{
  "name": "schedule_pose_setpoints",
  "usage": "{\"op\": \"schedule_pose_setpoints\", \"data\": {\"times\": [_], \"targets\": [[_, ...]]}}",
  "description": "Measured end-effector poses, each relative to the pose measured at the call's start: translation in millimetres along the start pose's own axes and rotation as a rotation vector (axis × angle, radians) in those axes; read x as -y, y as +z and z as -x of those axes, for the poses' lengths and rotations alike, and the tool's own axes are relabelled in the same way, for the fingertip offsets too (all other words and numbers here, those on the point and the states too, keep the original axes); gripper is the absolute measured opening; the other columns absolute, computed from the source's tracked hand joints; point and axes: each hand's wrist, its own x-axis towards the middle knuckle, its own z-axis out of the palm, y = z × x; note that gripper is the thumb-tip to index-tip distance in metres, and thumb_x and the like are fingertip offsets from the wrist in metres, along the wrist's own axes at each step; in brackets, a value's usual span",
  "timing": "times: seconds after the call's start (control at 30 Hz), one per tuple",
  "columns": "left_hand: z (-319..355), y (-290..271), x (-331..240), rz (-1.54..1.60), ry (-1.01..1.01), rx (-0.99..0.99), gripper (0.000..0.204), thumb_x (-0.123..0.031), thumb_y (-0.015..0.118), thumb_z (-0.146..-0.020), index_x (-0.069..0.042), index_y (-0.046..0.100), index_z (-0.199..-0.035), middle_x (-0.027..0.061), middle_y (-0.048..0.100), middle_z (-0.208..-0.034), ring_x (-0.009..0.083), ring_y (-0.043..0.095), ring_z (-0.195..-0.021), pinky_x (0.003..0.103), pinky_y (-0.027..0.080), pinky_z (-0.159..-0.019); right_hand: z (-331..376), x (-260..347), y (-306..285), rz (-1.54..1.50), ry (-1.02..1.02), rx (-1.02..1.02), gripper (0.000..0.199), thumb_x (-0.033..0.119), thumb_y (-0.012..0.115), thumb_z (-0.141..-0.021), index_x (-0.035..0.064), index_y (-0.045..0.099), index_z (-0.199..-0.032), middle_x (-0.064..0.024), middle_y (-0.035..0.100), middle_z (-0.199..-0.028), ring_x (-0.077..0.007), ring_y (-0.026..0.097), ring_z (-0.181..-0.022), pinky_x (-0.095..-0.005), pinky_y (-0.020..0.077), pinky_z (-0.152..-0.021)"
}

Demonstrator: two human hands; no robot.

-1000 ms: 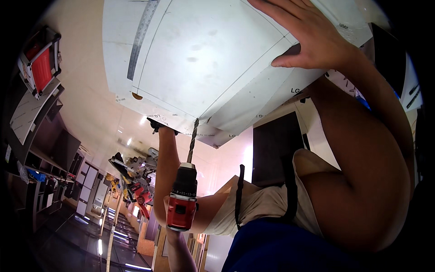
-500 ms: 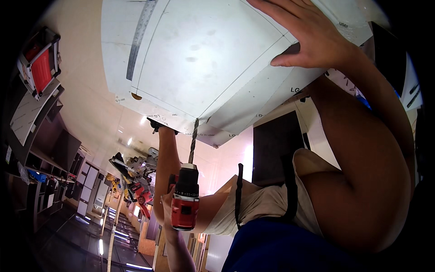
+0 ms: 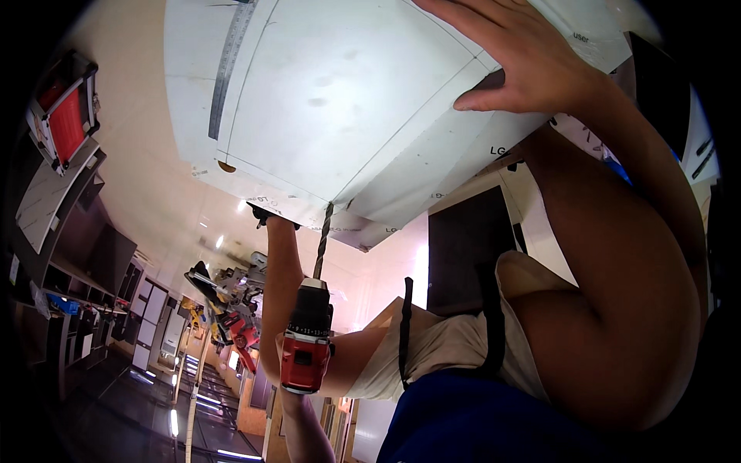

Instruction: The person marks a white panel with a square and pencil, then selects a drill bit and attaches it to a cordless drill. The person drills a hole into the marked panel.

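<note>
A red and black cordless drill (image 3: pixel 303 363) stands in the lower middle, its long twist bit (image 3: pixel 323 243) pointing away from me. The bit's tip meets a white sheet panel (image 3: pixel 324 127) where two pencil lines cross near its close corner. Behind the drill, my left hand (image 3: pixel 296 404) is closed on the handle; the drill's body hides most of its fingers. My right hand (image 3: pixel 513 65) lies flat on the panel's right part, fingers stretched and thumb apart, beside a dark hole (image 3: pixel 488 80). A steel ruler (image 3: pixel 230 73) rests along the panel's left side, and a half-round brown hole (image 3: pixel 226 167) shows near that edge.
Below the panel are my bare legs, one foot (image 3: pixel 266 214) in a black sandal. A dark board (image 3: pixel 469 247) lies under my right side. At left stand a red tool case (image 3: pixel 67 131) and dark shelving (image 3: pixel 85 316). Power tools (image 3: pixel 235 309) sit on the floor beyond my left leg.
The panel and the drill both appear slightly farther left. The bit's tip stays at the crossing of the lines, and my right hand keeps its place on the panel.
</note>
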Motion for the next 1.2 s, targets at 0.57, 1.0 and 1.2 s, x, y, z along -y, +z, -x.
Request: {"op": "schedule_pose_setpoints", "data": {"times": [0.57,1.0,1.2], "targets": [[-12.9,-0.9,-15.7,-0.016,0.031,0.011,0.044,-0.017,0.078,-0.069,-0.002,0.064,-0.108,0.0095,0.069,-0.079,0.0148,0.068,-0.071,0.03,0.053,-0.067,1.0,-0.2,0.6,0.073,-0.025,-0.022,0.101,0.051,0.076,-0.076,-0.0064,0.032,-0.147,-0.0257,0.027,-0.154,-0.0401,0.02,-0.145,-0.0492,0.0167,-0.119],[-28.6,-3.9,-36.4,-0.037,0.079,0.016,0.045,-0.019,0.08,-0.068,-0.002,0.065,-0.107,0.0102,0.07,-0.079,0.015,0.069,-0.071,0.03,0.053,-0.067,1.2,-1.5,4.7,0.103,-0.023,-0.015,0.102,0.054,0.073,-0.077,-0.0057,0.03,-0.148,-0.0259,0.025,-0.155,-0.041,0.019,-0.146,-0.05,0.0158,-0.12],[-40.3,-11.3,-55.5,-0.043,0.137,0.05,0.046,-0.02,0.081,-0.068,-0.002,0.065,-0.107,0.0105,0.07,-0.079,0.0151,0.069,-0.072,0.03,0.053,-0.067,0.5,-1.1,3.5,0.096,-0.028,-0.023,0.103,0.053,0.075,-0.076,-0.0058,0.03,-0.147,-0.0256,0.026,-0.154,-0.0405,0.02,-0.146,-0.0498,0.0164,-0.12]]}}
